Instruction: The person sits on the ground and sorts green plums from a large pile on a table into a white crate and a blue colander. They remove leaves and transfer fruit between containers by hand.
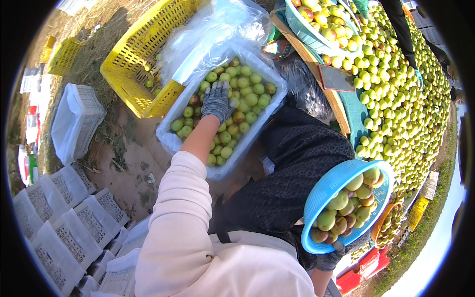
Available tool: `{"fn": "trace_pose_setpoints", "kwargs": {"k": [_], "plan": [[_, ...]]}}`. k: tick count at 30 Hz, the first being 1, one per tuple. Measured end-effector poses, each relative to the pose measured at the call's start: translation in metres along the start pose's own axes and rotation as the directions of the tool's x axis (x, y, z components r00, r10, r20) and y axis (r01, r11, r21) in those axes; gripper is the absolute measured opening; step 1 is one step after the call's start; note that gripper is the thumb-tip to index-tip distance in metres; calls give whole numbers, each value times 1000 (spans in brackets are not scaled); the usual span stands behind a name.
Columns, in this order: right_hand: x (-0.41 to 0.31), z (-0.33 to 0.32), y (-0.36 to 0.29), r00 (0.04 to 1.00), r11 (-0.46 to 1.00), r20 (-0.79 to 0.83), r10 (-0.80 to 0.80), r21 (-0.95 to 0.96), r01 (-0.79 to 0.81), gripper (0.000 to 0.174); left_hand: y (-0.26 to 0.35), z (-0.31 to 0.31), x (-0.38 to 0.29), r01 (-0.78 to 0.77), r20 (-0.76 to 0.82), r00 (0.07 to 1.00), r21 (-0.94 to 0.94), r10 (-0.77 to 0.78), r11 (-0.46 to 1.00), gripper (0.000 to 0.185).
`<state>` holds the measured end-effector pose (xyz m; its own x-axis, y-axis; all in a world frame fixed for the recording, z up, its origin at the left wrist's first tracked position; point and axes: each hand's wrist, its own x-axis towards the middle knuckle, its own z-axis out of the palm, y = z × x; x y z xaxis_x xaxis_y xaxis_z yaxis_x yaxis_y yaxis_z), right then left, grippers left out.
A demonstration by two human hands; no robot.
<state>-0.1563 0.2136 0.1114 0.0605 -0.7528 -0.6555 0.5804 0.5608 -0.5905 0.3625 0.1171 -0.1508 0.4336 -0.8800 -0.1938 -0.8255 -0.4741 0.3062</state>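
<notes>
My left hand [218, 102], in a grey striped glove, lies palm down on round green and reddish fruits [243, 94], which look like jujubes. They fill a crate lined with translucent plastic [256, 139]. Its fingers are extended and slightly spread, with nothing visibly held. At the lower right, my gloved right hand [331, 256] grips the rim of a light blue plastic basket [311, 215]. This basket is tilted and holds more such fruits [347, 208]. Part of my right hand is hidden by the basket.
A yellow plastic crate [128, 70] with a few fruits adjoins the lined crate. Loose plastic film [219, 26] lies behind. Rightward, a wood-edged table [336, 107] bears heaped fruits, a flat dark device [337, 78] and another basket [302, 28]. Lined white crates [74, 237] stand left. Another person's dark sleeve [399, 29] reaches over the heap.
</notes>
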Motion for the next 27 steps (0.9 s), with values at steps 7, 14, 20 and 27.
{"fn": "trace_pose_setpoints", "kwargs": {"k": [7, 14, 20, 27], "plan": [[-1, 29, 5, 1000, 1000, 8, 9, 1, -9, 75, 42, 28, 15, -44, -146, 987, 126, 62, 991, 75], [-1, 60, 4, 998, 999, 34, -51, 3, 51, 76, 48, 11, 72, -222, -95, 963, 248, 251, 943, 67], [1, 73, 3, 997, 998, 38, -65, -2, 66, 77, 48, 12, 84, -206, -112, 965, 240, 238, 949, 64], [0, 62, 1, 999, 999, -2, -32, 1, 32, 72, 51, 15, 95, 350, -324, 850, -241, -415, 905, 60]]}}
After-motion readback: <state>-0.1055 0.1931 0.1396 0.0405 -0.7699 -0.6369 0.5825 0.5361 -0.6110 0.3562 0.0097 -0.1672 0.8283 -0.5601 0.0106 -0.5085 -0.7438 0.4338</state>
